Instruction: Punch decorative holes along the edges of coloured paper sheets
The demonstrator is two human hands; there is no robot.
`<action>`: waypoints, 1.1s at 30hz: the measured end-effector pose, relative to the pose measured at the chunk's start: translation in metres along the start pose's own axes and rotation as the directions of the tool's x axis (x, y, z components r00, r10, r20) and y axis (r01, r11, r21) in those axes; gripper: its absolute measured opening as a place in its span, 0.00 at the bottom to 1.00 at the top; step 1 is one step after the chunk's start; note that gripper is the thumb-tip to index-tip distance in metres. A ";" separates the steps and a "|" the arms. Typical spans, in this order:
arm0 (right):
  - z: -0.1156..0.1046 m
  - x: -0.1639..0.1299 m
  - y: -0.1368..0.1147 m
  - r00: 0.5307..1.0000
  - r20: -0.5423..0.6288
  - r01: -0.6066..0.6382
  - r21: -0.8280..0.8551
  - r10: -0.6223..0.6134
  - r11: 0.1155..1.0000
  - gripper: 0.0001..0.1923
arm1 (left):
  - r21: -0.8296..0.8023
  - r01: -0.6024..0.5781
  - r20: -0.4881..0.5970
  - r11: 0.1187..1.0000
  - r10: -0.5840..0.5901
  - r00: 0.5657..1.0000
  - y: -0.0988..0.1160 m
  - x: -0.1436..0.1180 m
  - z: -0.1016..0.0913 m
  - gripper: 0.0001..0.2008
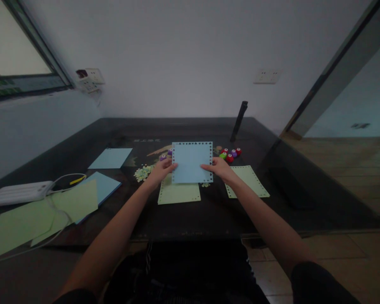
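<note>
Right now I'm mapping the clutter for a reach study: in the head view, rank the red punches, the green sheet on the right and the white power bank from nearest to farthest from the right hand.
From the right hand:
1. Green sheet on the right, just beside the wrist.
2. Red punches, slightly farther, behind the hand.
3. White power bank, far left edge of the table.

Both forearms are bare from wrist to above the elbow, no watch, no bracelet, no ring to be seen on the left hand (162,169) or the right hand (220,167). Back from the grip, near each shoulder, a dark sleeve (316,283) begins, short and plain. Down below between the arms, dark clothing on the lap, with thin pale stripes (148,257) running along the left side.
</note>
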State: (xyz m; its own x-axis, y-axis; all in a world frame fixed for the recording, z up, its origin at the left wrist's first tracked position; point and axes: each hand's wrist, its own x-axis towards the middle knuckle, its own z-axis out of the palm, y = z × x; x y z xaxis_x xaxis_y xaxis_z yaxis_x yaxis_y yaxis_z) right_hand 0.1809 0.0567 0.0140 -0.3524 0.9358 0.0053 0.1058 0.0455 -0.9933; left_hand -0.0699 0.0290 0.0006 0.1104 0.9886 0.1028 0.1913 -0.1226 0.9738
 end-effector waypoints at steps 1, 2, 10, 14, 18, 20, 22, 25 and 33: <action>-0.003 -0.005 -0.001 1.000 -0.026 0.002 0.017 -0.001 1.000 0.14 | -0.003 0.023 0.072 1.000 -0.023 0.997 -0.001 -0.002 0.004 0.22; -0.005 -0.010 -0.003 0.999 -0.044 0.000 0.030 0.001 1.000 0.16 | 0.003 0.039 0.131 0.999 -0.040 0.991 -0.001 -0.004 0.008 0.21; -0.020 -0.050 0.003 0.990 0.084 -0.102 -0.085 0.110 0.991 0.16 | 0.089 0.052 0.203 0.995 -0.070 0.977 -0.001 -0.014 0.029 0.17; -0.023 -0.051 0.011 0.990 0.072 -0.106 -0.186 0.121 0.977 0.15 | 0.118 0.032 0.225 0.993 -0.058 0.973 0.003 -0.016 0.030 0.17; -0.023 -0.047 0.016 0.990 0.099 -0.083 -0.182 0.102 0.980 0.14 | 0.184 -0.010 0.211 0.983 -0.030 0.977 0.006 -0.017 0.031 0.17; -0.023 -0.046 0.017 0.992 0.092 -0.069 -0.152 0.084 0.986 0.14 | 0.223 -0.047 0.206 0.974 0.000 0.979 0.008 -0.016 0.031 0.18; -0.023 -0.045 0.019 0.996 0.061 -0.063 -0.124 0.071 0.990 0.14 | 0.264 -0.097 0.172 0.960 0.052 0.984 0.010 -0.013 0.027 0.19; -0.025 -0.044 0.022 0.997 0.009 -0.075 -0.063 0.076 0.995 0.15 | 0.383 -0.157 -0.009 0.910 0.174 0.985 0.011 -0.002 0.008 0.19; -0.026 -0.041 0.023 0.995 -0.085 -0.049 -0.027 0.047 0.998 0.14 | 0.915 0.086 -0.187 0.395 0.224 0.956 -0.022 0.040 -0.051 0.25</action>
State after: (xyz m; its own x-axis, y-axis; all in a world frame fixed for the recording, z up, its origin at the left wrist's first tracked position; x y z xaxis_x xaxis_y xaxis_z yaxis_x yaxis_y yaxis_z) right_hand 0.2225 0.0283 -0.0056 -0.2663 0.9634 -0.0315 0.1479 0.0085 -0.9890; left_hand -0.1194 0.0759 -0.0060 -0.0340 0.9345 0.3543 0.9772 -0.0433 0.2080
